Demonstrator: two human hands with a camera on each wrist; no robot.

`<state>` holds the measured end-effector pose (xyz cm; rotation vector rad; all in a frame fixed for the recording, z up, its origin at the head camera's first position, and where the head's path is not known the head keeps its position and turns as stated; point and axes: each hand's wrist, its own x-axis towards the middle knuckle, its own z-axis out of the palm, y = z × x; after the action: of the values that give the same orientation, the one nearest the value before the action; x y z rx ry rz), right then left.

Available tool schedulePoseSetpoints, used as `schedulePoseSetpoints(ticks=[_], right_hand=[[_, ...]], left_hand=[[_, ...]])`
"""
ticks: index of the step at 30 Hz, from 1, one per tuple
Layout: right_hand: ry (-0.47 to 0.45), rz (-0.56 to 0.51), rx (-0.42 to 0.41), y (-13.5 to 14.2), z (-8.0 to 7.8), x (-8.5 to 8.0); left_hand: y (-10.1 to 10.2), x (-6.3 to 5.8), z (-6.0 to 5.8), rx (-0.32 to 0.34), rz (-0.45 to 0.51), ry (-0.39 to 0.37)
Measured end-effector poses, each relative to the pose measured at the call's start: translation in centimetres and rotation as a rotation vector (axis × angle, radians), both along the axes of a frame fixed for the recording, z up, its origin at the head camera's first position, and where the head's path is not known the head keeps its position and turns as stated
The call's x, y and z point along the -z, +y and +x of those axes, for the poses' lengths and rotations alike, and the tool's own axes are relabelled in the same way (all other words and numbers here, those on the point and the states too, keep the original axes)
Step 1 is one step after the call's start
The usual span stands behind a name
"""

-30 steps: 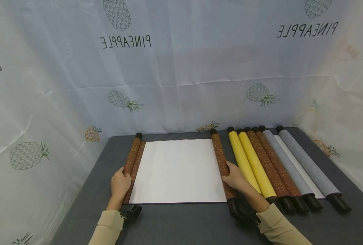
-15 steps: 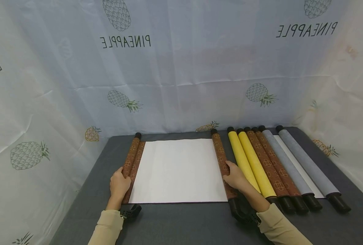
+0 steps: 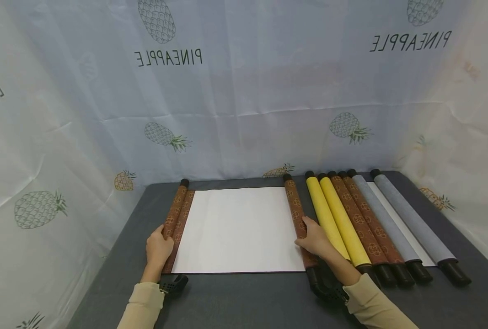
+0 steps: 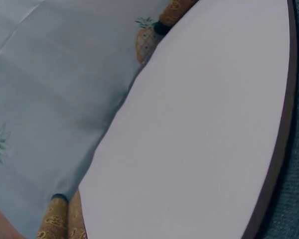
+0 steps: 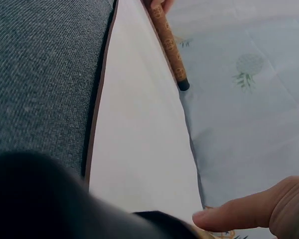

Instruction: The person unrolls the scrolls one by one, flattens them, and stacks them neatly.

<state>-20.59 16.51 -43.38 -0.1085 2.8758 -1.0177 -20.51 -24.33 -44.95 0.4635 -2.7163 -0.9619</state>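
Note:
A brown patterned scroll [image 3: 235,233] lies unrolled, its blank white sheet [image 4: 189,124] stretched between two rolled ends. My left hand [image 3: 159,249] grips the left roll [image 3: 176,205], which has a dark knob at its far end; beside it runs a brown strip of the scroll. Around the right roll [image 3: 294,201] my right hand [image 3: 315,237] is placed, fingers on its far right side and thumb [image 5: 244,211] reaching over toward the sheet. In the left wrist view, only a bit of my left hand [image 4: 1,226] shows at the lower left corner.
Right of the open scroll, yellow rolls [image 3: 346,224], brown patterned rolls [image 3: 361,228] and grey rolls [image 3: 416,219] lie side by side, with black knobs. White sheet shows between the grey ones. A pineapple-print curtain [image 3: 244,91] hangs behind the dark grey table [image 3: 244,301].
My left hand and the left roll have shifted slightly to the left. My right thumb has moved a little further out toward the white sheet.

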Motion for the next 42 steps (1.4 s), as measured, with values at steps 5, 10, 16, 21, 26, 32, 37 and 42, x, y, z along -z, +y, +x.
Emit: schedulePoseSetpoints(ticks=[5,10,16,21,26,32,37,42], right_hand=[[0.019,-0.005,-0.008,0.0,0.0,0.2],[0.024,-0.026,-0.021,0.0,0.0,0.5],[0.02,-0.056,-0.029,-0.2,0.2,0.3],[0.022,-0.068,-0.034,-0.3,0.1,0.2],[0.03,-0.081,-0.045,-0.2,0.1,0.2],[0.034,-0.11,-0.052,-0.2,0.0,0.2],[0.023,-0.126,-0.05,-0.2,0.1,0.3],[0.012,-0.121,-0.045,-0.3,0.1,0.3]], left_hand=[[-0.8,0.1,-0.1,-0.013,0.021,0.019],[-1.4,-0.1,-0.1,-0.055,0.08,-0.001],[-2.1,-0.1,-0.1,-0.065,0.111,-0.014],[-2.5,-0.1,-0.2,-0.071,0.121,-0.019],[-2.9,-0.3,-0.2,-0.083,0.134,-0.032],[-3.1,-0.5,-0.2,-0.1,0.139,-0.052],[-3.4,-0.5,-0.3,-0.104,0.142,-0.05],[-3.8,-0.5,-0.4,-0.099,0.132,-0.046]])
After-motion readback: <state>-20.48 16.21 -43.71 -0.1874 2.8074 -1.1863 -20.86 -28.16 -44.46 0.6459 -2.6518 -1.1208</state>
